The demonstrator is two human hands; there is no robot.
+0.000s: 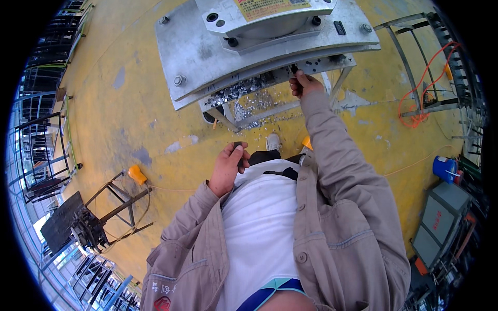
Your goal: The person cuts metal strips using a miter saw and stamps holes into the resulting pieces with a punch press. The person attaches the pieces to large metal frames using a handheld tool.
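My right hand [306, 85] reaches up to the front edge of a grey metal machine [194, 59]. Its fingers are pinched on a small dark piece [294, 69] in the gap below the machine's thick plate; its far end is hidden. In front of my body, my left hand [228, 165] is closed on a small dark block [238, 145], too small to tell its kind. Many small shiny metal discs [236, 92] lie on the ledge under the plate, left of my right hand.
More metal bits lie scattered on the yellow floor [114, 119] below the machine. At left stands a metal frame [122, 199] beside a yellow pedal-like thing [137, 175]. On the right are a rack with an orange hose [400, 106], a blue bucket [444, 169] and a grey-green box [438, 217].
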